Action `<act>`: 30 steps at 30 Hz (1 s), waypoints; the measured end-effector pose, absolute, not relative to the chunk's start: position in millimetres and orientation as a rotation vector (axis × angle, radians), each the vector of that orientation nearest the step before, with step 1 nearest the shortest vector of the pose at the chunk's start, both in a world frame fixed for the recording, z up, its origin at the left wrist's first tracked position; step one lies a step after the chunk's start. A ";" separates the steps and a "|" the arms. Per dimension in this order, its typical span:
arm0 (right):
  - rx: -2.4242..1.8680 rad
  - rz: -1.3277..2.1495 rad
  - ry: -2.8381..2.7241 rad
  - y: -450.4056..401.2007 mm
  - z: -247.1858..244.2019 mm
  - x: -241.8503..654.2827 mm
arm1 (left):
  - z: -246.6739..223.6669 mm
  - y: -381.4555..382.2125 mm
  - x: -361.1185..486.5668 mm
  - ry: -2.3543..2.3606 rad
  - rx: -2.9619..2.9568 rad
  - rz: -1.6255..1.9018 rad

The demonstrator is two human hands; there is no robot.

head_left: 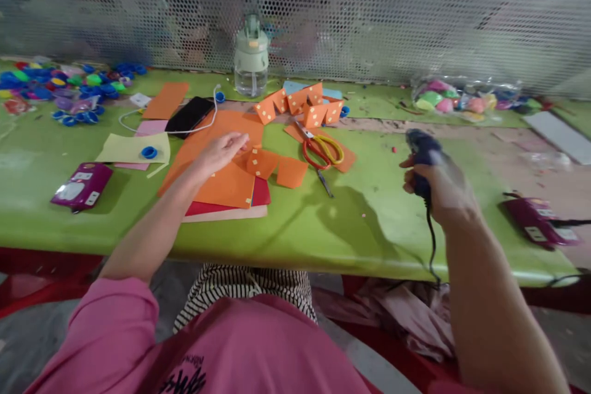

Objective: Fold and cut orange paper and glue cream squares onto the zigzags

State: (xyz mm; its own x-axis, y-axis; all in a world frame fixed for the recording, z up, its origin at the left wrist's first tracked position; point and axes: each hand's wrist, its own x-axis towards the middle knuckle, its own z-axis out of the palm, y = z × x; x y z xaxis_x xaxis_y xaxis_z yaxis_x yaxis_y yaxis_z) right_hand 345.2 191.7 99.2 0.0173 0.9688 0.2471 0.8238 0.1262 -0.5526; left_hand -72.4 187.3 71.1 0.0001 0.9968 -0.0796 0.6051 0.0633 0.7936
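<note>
Hand tool in right hand; left hand over orange sheets

Gripping dark blue hand tool with right hand, wrapping fingers round its body, holding it raised above right part of green table. Trailing black cord from tool down to table's front edge. Blurring around right thumb; not managing to tell its exact placing.

Extending left hand over orange sheets, bending fingers loosely, half open, grasping nothing visible. Not managing to tell whether touching paper below.

Finding dotted orange piece just beyond and below left fingertips, beside plain orange square on its right. Spotting red and yellow scissor handles farther right, overlapping, in front of folded dotted cutouts.

Noting clear bottle with pale green lid farther back, before perforated panel. Seeing black phone behind left hand, plus blue cap on pale yellow sheet. Counting two purple boxes, one left, one far right. Logging heaped coloured plastic pieces at back left.
</note>
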 end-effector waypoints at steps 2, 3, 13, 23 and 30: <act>-1.549 0.749 -1.653 172.8 101.7 323.6 | 64.3 186.1 -68.7 1.636 1.588 0.757; -1.445 0.966 -1.518 163.5 101.1 310.3 | 60.9 184.8 -67.8 1.623 1.591 0.748; -1.353 1.241 -1.561 122.0 67.1 250.7 | 41.2 177.3 -69.4 1.637 1.629 0.676; -1.423 1.128 -1.627 118.5 64.8 248.0 | 89.9 205.2 0.6 1.490 2.295 0.427; -1.505 1.107 -1.677 114.3 60.4 248.0 | 84.1 218.2 14.9 1.540 2.210 0.263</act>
State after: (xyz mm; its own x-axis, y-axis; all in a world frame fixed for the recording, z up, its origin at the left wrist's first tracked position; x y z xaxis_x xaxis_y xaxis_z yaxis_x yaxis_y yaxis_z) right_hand 248.0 114.3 60.4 -0.1579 0.9839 -0.0838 0.4635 -0.0011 -0.8861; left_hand 14.9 218.2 84.1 0.3644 0.9270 -0.0886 0.8449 -0.2892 0.4500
